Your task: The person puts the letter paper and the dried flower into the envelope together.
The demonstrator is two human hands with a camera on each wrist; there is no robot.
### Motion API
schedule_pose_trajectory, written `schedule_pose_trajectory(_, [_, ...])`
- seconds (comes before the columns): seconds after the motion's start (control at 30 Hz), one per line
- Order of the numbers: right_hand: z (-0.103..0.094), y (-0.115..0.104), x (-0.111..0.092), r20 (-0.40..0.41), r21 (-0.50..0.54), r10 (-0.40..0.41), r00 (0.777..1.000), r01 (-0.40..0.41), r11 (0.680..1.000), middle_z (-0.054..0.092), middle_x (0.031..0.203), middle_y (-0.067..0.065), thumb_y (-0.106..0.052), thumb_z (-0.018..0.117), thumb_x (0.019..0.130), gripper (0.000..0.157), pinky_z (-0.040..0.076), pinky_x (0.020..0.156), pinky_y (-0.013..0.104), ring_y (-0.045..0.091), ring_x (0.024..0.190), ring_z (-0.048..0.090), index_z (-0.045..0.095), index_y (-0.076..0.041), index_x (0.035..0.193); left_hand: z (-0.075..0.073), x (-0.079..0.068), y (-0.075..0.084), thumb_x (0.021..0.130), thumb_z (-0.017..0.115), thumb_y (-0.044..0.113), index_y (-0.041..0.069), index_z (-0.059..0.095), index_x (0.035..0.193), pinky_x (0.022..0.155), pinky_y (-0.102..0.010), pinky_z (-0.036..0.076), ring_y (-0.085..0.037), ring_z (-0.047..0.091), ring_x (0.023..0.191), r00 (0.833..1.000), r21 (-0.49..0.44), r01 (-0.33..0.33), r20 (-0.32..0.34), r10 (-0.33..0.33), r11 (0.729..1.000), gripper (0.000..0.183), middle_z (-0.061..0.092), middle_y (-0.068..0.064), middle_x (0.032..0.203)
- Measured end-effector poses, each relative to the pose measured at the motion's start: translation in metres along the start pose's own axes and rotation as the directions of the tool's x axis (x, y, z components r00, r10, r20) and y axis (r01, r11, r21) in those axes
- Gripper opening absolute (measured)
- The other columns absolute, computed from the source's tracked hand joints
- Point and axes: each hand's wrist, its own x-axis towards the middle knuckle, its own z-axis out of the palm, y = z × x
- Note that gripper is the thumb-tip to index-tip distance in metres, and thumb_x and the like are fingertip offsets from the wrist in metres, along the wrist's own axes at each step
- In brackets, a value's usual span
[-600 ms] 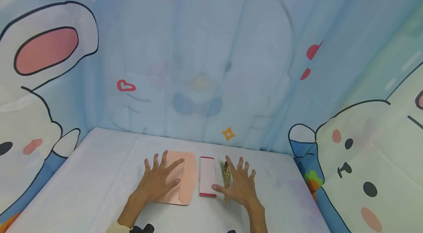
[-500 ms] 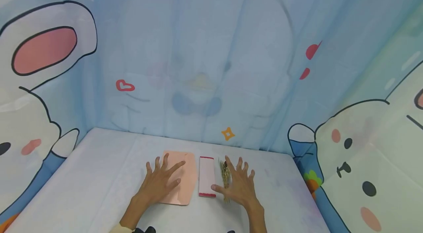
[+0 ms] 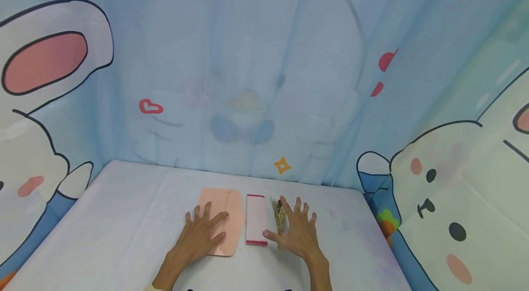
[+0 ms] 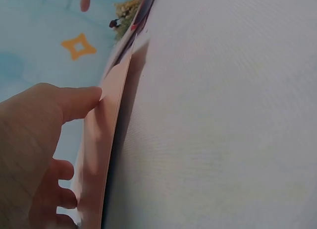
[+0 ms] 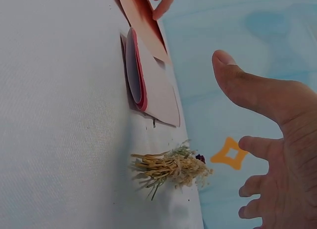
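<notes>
A peach envelope (image 3: 233, 224) with its flap opened out to the right lies flat on the white table. My left hand (image 3: 198, 238) is over its left part, fingers spread; in the left wrist view the thumb (image 4: 81, 101) appears to touch the paper. Beside it lies a folded pale pink paper (image 3: 256, 220) with red ends, its fold bulging in the right wrist view. A small bundle of dried flowers (image 5: 171, 167) lies further right. My right hand (image 3: 298, 235) hovers over and beside that bundle with spread fingers, holding nothing; its thumb reaches toward the pink paper.
The table (image 3: 132, 217) has a white cover. Blue curtains (image 3: 248, 52) printed with cartoon animals hang behind it and at both sides.
My left hand has moved slightly toward me over the envelope. My right hand keeps nearly the same pose. The whole head view has shifted a little.
</notes>
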Motion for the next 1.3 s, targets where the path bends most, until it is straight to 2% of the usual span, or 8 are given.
schedule_pose_trajectory(0.37, [-0.001,-0.013,0.002,0.009,0.015,-0.028,1.0,0.028,1.0,0.04,0.167,0.038,-0.066,0.084,0.079,0.109,0.021,0.12,0.09,0.068,0.156,0.031,0.046,-0.013,0.166,0.0,0.0,-0.005,0.105,0.069,0.036,0.022,0.061,0.151,0.118,-0.08,0.037,-0.071,0.03,0.154,1.0,-0.019,0.003,-0.029,-0.003,1.0,0.049,0.04,-0.034,0.166])
schedule_pose_trajectory(0.6, [0.003,-0.026,0.006,-0.045,0.054,-0.085,0.995,0.088,0.995,0.054,0.159,0.034,-0.055,0.086,0.086,0.093,0.03,0.117,0.087,0.063,0.152,0.041,0.055,-0.007,0.159,-0.001,-0.001,-0.006,0.104,0.07,0.034,0.02,0.062,0.15,0.106,-0.076,0.051,-0.071,0.034,0.152,0.999,-0.028,-0.008,-0.047,0.006,1.0,0.049,0.044,-0.034,0.163])
schedule_pose_trajectory(0.73, [0.008,-0.033,0.009,-0.133,0.095,-0.07,0.989,0.083,0.992,0.065,0.149,0.029,-0.04,0.087,0.091,0.073,0.051,0.109,0.073,0.054,0.138,0.062,0.065,-0.004,0.15,0.001,0.0,-0.008,0.104,0.069,0.033,0.021,0.062,0.15,0.106,-0.075,0.052,-0.07,0.035,0.151,0.999,-0.028,-0.013,-0.047,0.012,1.0,0.048,0.044,-0.034,0.163])
schedule_pose_trajectory(0.83, [0.012,-0.038,0.012,-0.208,0.096,-0.045,0.977,0.066,0.993,0.079,0.125,0.024,-0.03,0.089,0.092,0.059,0.064,0.082,0.053,0.042,0.108,0.078,0.072,-0.003,0.141,0.002,0.0,-0.009,0.103,0.07,0.032,0.021,0.062,0.148,0.103,-0.075,0.053,-0.07,0.037,0.15,0.998,-0.024,-0.02,-0.052,0.019,0.999,0.047,0.046,-0.034,0.162])
schedule_pose_trajectory(0.97, [0.017,-0.043,0.014,-0.28,0.02,-0.028,0.96,0.035,0.999,0.08,0.087,0.018,-0.028,0.091,0.091,0.05,0.044,0.057,0.034,0.03,0.072,0.071,0.078,-0.003,0.132,0.005,0.001,-0.01,0.103,0.07,0.032,0.022,0.063,0.147,0.099,-0.073,0.055,-0.07,0.039,0.149,0.998,-0.01,-0.032,-0.055,0.032,0.999,0.046,0.047,-0.034,0.16])
schedule_pose_trajectory(1.03, [0.021,-0.045,0.015,-0.308,-0.006,-0.01,0.951,0.009,1.0,0.077,0.078,0.016,-0.027,0.091,0.091,0.046,0.041,0.056,0.033,0.028,0.065,0.065,0.08,-0.002,0.128,0.006,0.002,-0.01,0.104,0.069,0.033,0.023,0.062,0.148,0.104,-0.074,0.053,-0.07,0.038,0.15,0.998,-0.009,-0.03,-0.049,0.03,0.999,0.046,0.046,-0.034,0.161])
schedule_pose_trajectory(1.13, [0.028,-0.049,0.016,-0.372,0.005,0.039,0.927,-0.04,0.999,0.083,0.089,0.015,-0.025,0.092,0.089,0.041,0.051,0.061,0.038,0.029,0.073,0.074,0.082,-0.001,0.12,0.007,0.002,-0.011,0.105,0.068,0.033,0.023,0.061,0.149,0.111,-0.076,0.048,-0.071,0.035,0.152,0.999,-0.018,-0.023,-0.039,0.023,1.0,0.046,0.045,-0.034,0.163])
schedule_pose_trajectory(1.3, [0.04,-0.057,0.019,-0.385,0.158,0.157,0.91,-0.103,0.982,0.081,0.087,0.02,-0.013,0.093,0.085,0.033,0.06,0.064,0.047,0.033,0.072,0.076,0.082,0.009,0.108,0.008,0.003,-0.012,0.106,0.067,0.034,0.023,0.06,0.151,0.118,-0.078,0.041,-0.07,0.03,0.155,1.0,-0.037,-0.005,-0.026,0.004,0.999,0.047,0.042,-0.034,0.167])
